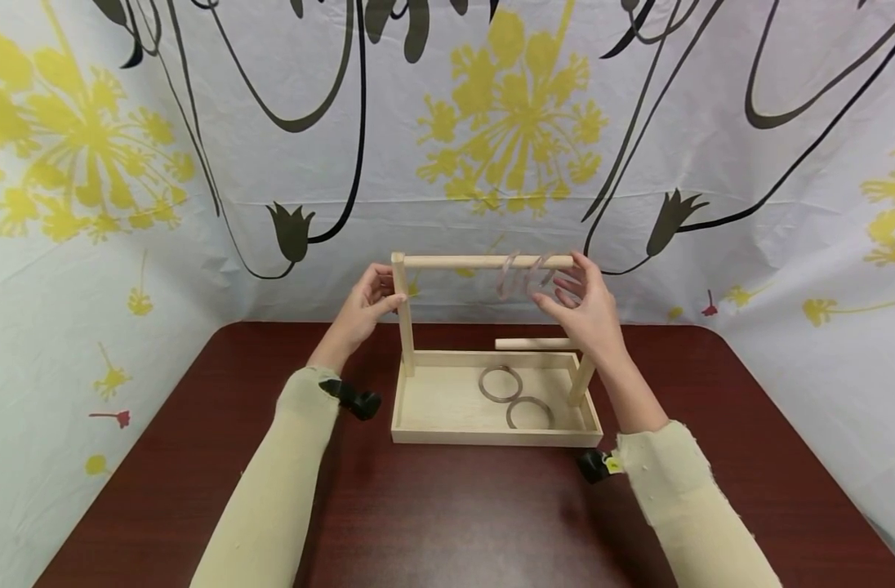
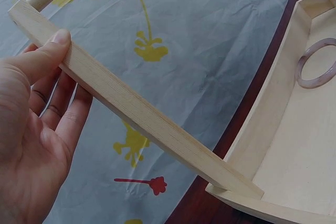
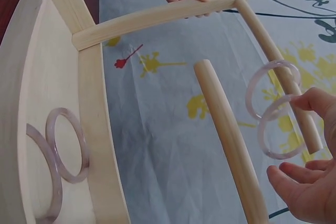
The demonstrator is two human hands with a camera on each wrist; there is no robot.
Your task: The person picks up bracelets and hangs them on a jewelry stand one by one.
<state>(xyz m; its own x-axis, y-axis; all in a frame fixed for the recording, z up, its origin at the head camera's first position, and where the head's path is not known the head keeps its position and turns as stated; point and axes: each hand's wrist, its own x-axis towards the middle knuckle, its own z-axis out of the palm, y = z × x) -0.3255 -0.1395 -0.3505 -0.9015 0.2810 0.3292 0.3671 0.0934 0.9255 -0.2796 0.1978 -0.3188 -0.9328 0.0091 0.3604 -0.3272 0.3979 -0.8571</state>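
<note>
A light wooden stand has a tray base (image 1: pixel 447 438), a left upright post (image 2: pixel 131 98) and a long top bar (image 1: pixel 447 262). My left hand (image 1: pixel 369 298) grips the post near its top, thumb on the near face and fingers behind. Two pale purple translucent bangles hang on the top bar toward its right end, a left bangle (image 3: pixel 252 90) and a right bangle (image 3: pixel 262 135). At the bar's right end, my right hand (image 1: pixel 587 306) has its fingers spread, one digit's tip touching the right bangle. Two more bangles, one behind (image 1: pixel 483 390) and one in front (image 1: pixel 511 408), lie in the tray.
A shorter lower bar (image 3: pixel 220 124) juts left from the right post (image 1: pixel 581 382), below the top bar. The stand rests on a dark red-brown table (image 1: pixel 447 506). Behind it hangs a white cloth (image 1: pixel 389 163) printed with flowers.
</note>
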